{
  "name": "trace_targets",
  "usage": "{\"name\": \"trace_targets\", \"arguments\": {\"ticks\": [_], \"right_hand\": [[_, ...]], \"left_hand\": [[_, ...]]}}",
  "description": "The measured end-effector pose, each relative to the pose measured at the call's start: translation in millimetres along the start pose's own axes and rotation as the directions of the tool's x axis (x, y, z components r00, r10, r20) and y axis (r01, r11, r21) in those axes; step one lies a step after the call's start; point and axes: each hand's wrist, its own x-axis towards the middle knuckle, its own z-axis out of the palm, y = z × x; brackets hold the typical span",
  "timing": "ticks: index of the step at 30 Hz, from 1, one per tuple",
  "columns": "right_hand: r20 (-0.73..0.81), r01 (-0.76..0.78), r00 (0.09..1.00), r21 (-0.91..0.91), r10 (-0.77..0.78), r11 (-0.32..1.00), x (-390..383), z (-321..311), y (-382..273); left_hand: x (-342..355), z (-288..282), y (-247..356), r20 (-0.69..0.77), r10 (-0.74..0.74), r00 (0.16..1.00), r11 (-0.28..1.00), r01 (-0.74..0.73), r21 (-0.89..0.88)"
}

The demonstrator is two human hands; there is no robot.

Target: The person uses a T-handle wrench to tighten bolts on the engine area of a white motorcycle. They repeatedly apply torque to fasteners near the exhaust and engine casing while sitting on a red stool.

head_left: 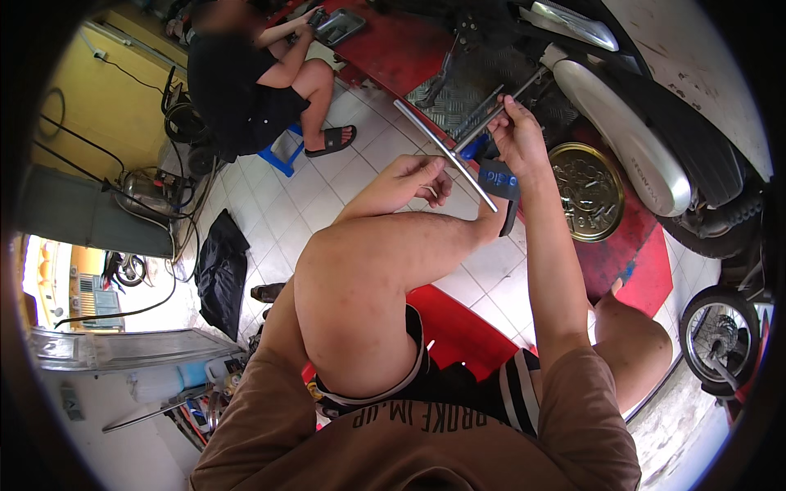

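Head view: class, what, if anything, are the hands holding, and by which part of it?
The right hand holds the T-handle wrench by its shaft; the left hand holds nothing visible.

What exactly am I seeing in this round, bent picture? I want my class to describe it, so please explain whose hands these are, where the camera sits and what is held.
There is no machine working here, just a seated person's two bare hands. This single picture comes from a fisheye camera worn on the head, looking down; that is why straight edges curve.

The right hand holds the shaft of a T-shaped metal tool. The left hand, fingers loosely curled, is near the crossbar and appears to hold nothing.

On the red platform lies a round gold-rimmed tray with small metal parts. Part of a motorbike fills the upper right. At upper left, another person sits on a blue stool.
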Motion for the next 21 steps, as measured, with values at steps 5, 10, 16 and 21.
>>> {"name": "trace_targets", "arguments": {"ticks": [5, 10, 16, 21], "right_hand": [[-0.177, -0.057, 0.984, -0.219, 0.018, 0.974, -3.0, -0.3, 3.2], [-0.232, 0.088, 0.964, -0.174, -0.127, 0.981, 35.9, -22.8, -40.0], [-0.183, 0.074, 0.982, 0.189, -0.039, 0.979, 86.4, -65.5, -39.8], [-0.306, 0.093, 0.952, 0.268, -0.007, 0.959, 93.8, -62.2, -23.5]], "left_hand": [[16.5, -13.2, -30.9, -0.01, -0.094, 0.996, 0.996, 0.094, 0.004], [23.8, -7.2, -31.2, 0.062, -0.103, 0.993, 0.986, 0.11, -0.123], [26.0, -14.2, -34.8, 0.055, -0.157, 0.986, 0.98, 0.163, -0.113], [18.1, -20.0, -33.0, 0.029, -0.17, 0.985, 0.979, 0.173, -0.109]]}}
